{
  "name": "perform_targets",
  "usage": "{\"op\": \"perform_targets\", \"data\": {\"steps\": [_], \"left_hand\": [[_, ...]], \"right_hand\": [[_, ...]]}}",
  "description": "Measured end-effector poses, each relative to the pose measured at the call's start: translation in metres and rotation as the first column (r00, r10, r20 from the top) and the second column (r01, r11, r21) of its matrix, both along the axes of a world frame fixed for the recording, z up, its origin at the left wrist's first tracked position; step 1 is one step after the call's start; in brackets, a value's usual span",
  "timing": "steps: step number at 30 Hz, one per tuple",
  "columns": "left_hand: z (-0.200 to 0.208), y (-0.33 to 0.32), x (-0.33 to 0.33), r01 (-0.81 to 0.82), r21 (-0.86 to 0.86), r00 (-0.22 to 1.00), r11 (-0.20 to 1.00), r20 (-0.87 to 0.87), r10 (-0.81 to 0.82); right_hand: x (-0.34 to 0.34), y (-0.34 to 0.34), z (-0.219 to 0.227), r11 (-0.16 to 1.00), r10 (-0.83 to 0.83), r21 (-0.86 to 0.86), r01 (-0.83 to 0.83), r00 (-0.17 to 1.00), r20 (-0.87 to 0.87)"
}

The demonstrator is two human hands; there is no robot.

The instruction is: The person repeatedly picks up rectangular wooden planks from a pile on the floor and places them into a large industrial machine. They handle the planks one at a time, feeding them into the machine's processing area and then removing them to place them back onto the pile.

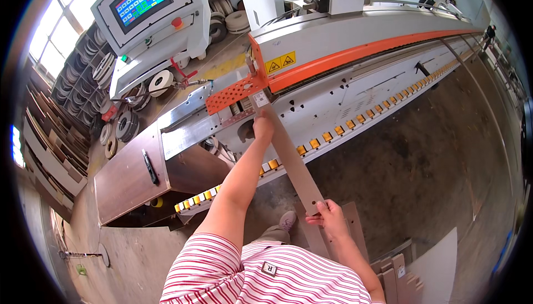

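A long, narrow grey-brown board [293, 162] runs from in front of my body up to the machine. Its far end bears a white label [260, 99] and lies beside a perforated orange guard plate [236, 94]. Close to that far end, my left hand [264, 126] is closed on the board's left edge, arm stretched forward. At the near end, by a small dark hole, my right hand [330, 218] grips the board's corner between thumb and fingers. The board crosses over a row of yellow rollers [326, 137] along the machine's front rail.
The long machine [355, 37] with its orange strip extends to the far right. A control panel with a lit screen [141, 1] stands at upper left. A black-handled tool [149, 166] lies on a brown cabinet [130, 187]. More boards [393, 279] stand at lower right.
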State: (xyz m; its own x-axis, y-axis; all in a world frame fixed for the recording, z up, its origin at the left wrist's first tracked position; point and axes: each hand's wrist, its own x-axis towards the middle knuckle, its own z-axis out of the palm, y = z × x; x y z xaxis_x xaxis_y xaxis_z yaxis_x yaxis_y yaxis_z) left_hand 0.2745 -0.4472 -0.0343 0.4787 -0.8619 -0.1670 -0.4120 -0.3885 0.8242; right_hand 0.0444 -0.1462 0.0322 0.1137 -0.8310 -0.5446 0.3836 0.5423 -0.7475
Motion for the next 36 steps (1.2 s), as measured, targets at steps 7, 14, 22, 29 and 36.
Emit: {"op": "perform_targets", "data": {"steps": [7,14,22,29,36], "left_hand": [[-0.011,-0.039,-0.067,0.124,-0.035,0.987,0.992,0.11,-0.12],[0.022,-0.058,-0.055,0.476,0.197,0.869,0.857,-0.257,-0.424],[0.04,0.211,-0.131,0.831,-0.212,0.535,0.514,0.052,-0.843],[-0.106,0.26,-0.072,0.348,0.317,0.937,0.882,-0.159,-0.313],[-0.07,0.256,-0.056,0.635,0.302,0.58,0.711,-0.794,-0.181]], "right_hand": [[-0.053,-0.022,-0.001,0.997,-0.072,-0.025,0.07,0.991,-0.11],[-0.094,0.019,-0.015,0.949,-0.249,-0.274,0.155,0.902,-0.353],[-0.1,0.261,-0.1,0.974,0.194,0.185,-0.132,0.067,-0.979],[-0.057,0.297,-0.109,0.932,0.215,0.179,-0.315,0.082,-0.973],[-0.064,0.31,-0.102,0.948,0.164,0.161,-0.276,-0.011,-0.986]]}}
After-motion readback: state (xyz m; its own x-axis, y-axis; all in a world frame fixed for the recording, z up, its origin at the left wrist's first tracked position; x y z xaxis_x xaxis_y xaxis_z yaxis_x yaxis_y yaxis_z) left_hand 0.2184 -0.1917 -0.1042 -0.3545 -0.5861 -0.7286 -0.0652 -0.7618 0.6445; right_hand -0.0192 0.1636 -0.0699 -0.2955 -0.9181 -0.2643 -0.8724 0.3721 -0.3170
